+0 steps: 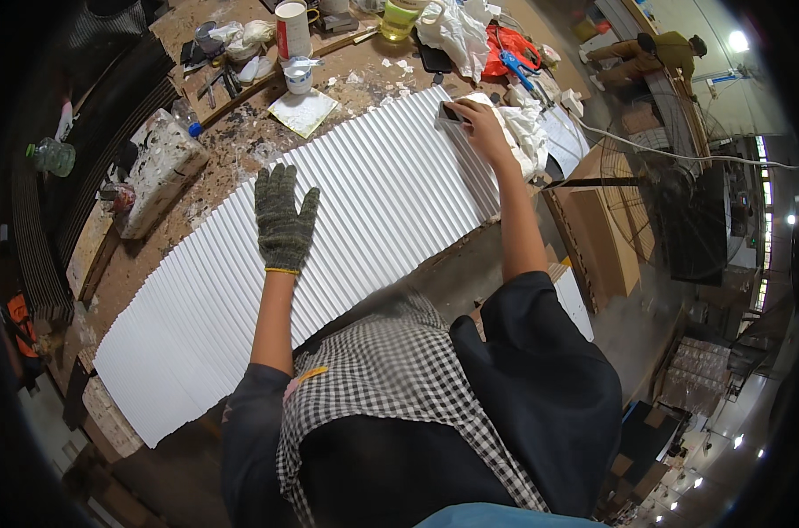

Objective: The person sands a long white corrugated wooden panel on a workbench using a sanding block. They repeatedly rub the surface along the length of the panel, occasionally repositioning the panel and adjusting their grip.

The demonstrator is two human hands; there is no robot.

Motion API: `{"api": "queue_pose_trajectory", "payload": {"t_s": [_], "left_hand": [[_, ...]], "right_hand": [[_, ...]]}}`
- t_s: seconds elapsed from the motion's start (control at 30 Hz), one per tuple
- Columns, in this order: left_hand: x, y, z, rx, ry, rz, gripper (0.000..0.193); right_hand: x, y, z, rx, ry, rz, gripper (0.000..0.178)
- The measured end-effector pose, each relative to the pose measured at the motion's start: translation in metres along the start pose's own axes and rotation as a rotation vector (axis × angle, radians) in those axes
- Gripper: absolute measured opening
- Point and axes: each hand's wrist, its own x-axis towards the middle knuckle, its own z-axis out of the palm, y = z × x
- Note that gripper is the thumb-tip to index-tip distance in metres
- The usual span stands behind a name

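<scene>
A long white ribbed panel (355,194) lies slantwise across the worktable in front of me. My left hand (285,216), in a dark green knitted glove, rests flat on its ribs left of the middle, fingers stretched out and palm down. At the panel's far right end my bare right hand (480,128) is closed round a small dark-and-grey block (450,113), which touches the ribs or sits just above them. Its exact kind cannot be made out, since the fingers cover part of it.
The stained worktable (228,163) holds a paper cup (299,81) on a white sheet (303,113), a red-and-white mug (291,28), a blue glue gun (516,69) and crumpled white plastic (524,132). A fan (672,189) and cardboard (602,224) stand right. Another person (650,55) is farther off.
</scene>
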Motion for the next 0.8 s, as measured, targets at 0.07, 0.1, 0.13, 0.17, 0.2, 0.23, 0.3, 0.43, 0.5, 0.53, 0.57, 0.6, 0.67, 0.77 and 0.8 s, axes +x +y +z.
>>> {"api": "queue_pose_trajectory", "payload": {"t_s": [0.07,0.1,0.13,0.17,0.2,0.23,0.3,0.43,0.5,0.53,0.57,0.6,0.67,0.77,0.8], "left_hand": [[-0.001,0.001,-0.004,0.013,-0.015,-0.008,0.063],[-0.002,0.001,-0.005,0.019,-0.022,-0.013,0.063],[-0.002,0.001,-0.007,0.027,-0.027,-0.019,0.063],[-0.001,0.002,-0.007,0.027,-0.031,-0.020,0.063],[0.001,0.002,-0.007,0.025,-0.039,-0.021,0.063],[0.001,0.002,-0.008,0.027,-0.045,-0.025,0.063],[0.001,0.003,-0.006,0.034,-0.046,-0.021,0.063],[0.005,0.000,-0.003,0.029,-0.017,-0.002,0.059],[0.003,-0.002,-0.001,0.018,0.008,0.017,0.057],[0.001,-0.004,0.000,0.031,0.007,0.008,0.057],[-0.001,-0.004,0.000,0.037,0.004,0.002,0.058],[0.000,-0.001,-0.001,0.032,-0.013,-0.009,0.057],[0.001,0.003,-0.005,0.022,-0.021,-0.013,0.057],[0.000,0.003,-0.005,0.010,-0.026,-0.011,0.058],[0.000,0.003,-0.005,0.013,-0.027,-0.014,0.058]], "right_hand": [[0.015,0.006,0.011,-0.058,0.011,-0.021,0.062],[0.025,0.011,0.017,-0.086,0.017,-0.031,0.062],[0.036,0.019,0.027,-0.110,0.040,-0.079,0.059],[0.049,0.025,0.031,-0.119,0.037,-0.083,0.058],[0.061,0.030,0.035,-0.128,0.034,-0.088,0.057],[0.070,0.030,0.040,-0.134,0.029,-0.095,0.055],[0.080,0.029,0.046,-0.129,0.129,-0.110,0.051],[0.074,0.036,0.038,-0.117,0.085,-0.139,0.047],[0.049,0.037,0.023,-0.131,-0.006,-0.116,0.050],[0.030,0.031,0.012,-0.133,-0.059,-0.093,0.053],[0.008,0.026,-0.002,-0.140,-0.112,-0.064,0.057],[-0.018,0.023,-0.017,-0.172,-0.149,-0.043,0.058],[-0.068,0.008,-0.050,-0.196,-0.201,0.023,0.056],[-0.124,-0.015,-0.083,-0.004,-0.189,0.211,0.057],[-0.129,-0.018,-0.087,0.088,-0.177,0.277,0.059]]}}
